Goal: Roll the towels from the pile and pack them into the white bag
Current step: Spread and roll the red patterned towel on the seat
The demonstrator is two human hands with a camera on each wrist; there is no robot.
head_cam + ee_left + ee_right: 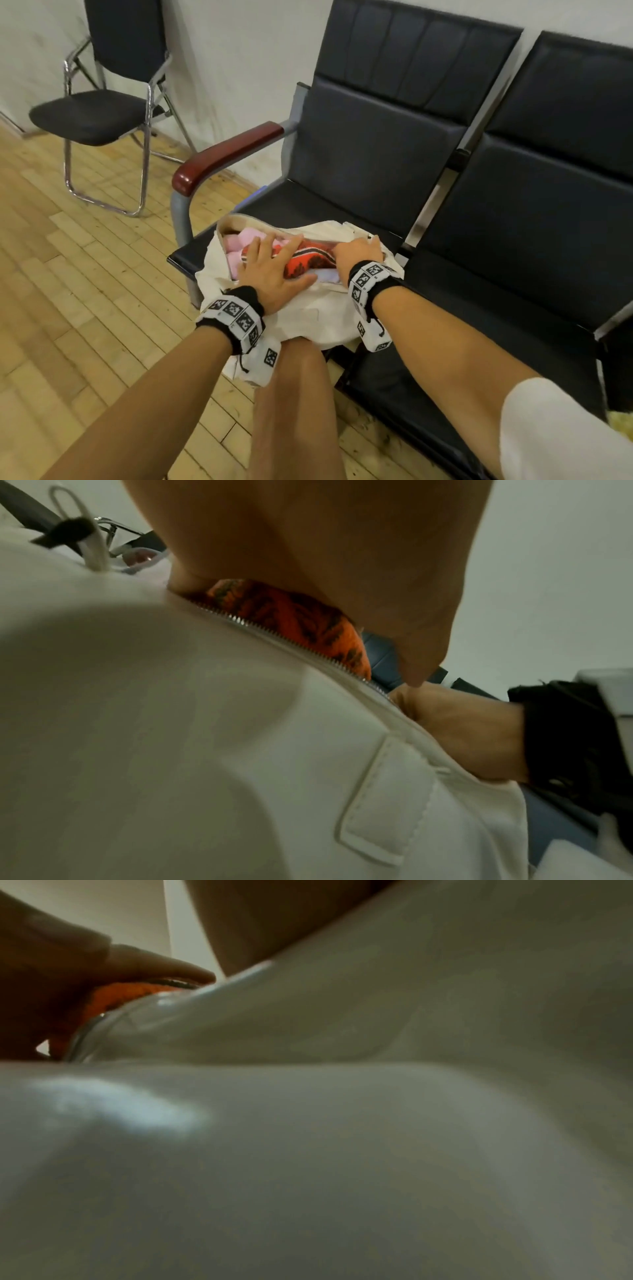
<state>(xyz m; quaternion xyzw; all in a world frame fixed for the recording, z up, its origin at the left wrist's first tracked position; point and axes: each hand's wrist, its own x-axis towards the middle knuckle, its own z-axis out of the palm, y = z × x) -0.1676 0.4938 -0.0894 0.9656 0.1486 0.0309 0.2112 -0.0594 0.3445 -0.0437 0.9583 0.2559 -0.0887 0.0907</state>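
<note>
The white bag (308,315) lies open on the black bench seat (342,205), its zipper (274,639) undone. Inside it are pink rolled towels (239,240) on the left, a red-orange patterned towel (310,260) across the middle and a pale blue one (325,274) under it. My left hand (274,270) lies flat with spread fingers and presses on the red-orange towel (291,615). My right hand (359,251) is at the right end of the opening, its fingers curled over the bag's rim. The right wrist view shows mostly the bag's cloth (342,1123).
A red-brown armrest (222,154) bounds the seat on the left; a second black seat (513,257) adjoins on the right. A folding chair (102,113) stands on the wooden floor at the far left. My knee (294,394) is under the bag. Pale yellow fluffy cloth (623,421) shows at the right edge.
</note>
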